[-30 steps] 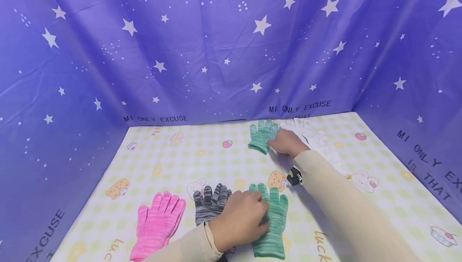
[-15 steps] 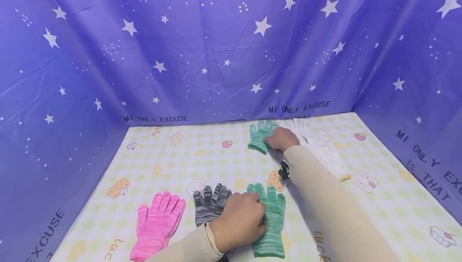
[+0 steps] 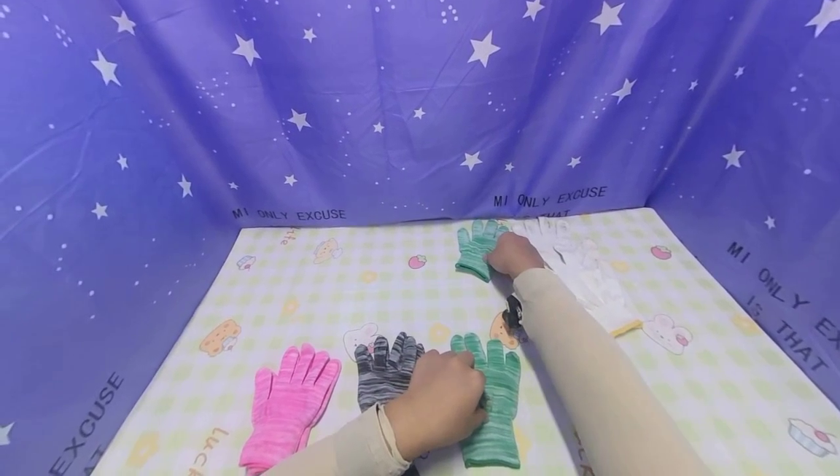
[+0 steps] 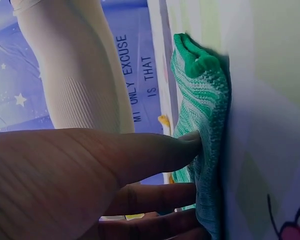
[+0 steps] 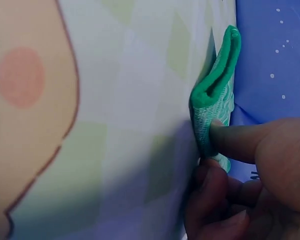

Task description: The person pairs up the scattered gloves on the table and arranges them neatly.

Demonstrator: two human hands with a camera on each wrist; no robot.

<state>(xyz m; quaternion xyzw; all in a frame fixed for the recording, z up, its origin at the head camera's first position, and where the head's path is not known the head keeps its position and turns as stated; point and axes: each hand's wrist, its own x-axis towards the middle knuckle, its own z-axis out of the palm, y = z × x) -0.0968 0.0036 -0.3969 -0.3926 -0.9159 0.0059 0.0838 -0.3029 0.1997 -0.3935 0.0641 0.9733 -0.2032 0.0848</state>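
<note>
My left hand (image 3: 438, 402) is on a green-and-white knit glove (image 3: 502, 396) lying flat at the front, fingers up. In the left wrist view, the thumb and fingertips pinch at the side of that glove (image 4: 202, 102), below its rolled green cuff. Farther back, my right hand (image 3: 515, 254) pinches the right edge of a second green glove (image 3: 471, 250). The right wrist view has the thumb against this glove (image 5: 204, 120) close to its cuff, with curled fingers below. A grey-and-black striped glove (image 3: 383, 374) lies partly under the left hand.
A pink glove (image 3: 292, 403) lies at the front left, partly behind the left sleeve. White gloves (image 3: 593, 283), one with a yellow cuff (image 3: 626, 328), lie at the back right beyond the right forearm. A starry purple curtain (image 3: 380, 97) borders the patterned tablecloth (image 3: 361, 308).
My right hand has shifted slightly left along the far green glove. The near green glove has slid a little left with my left hand. Since half a second ago, the view has tilted slightly.
</note>
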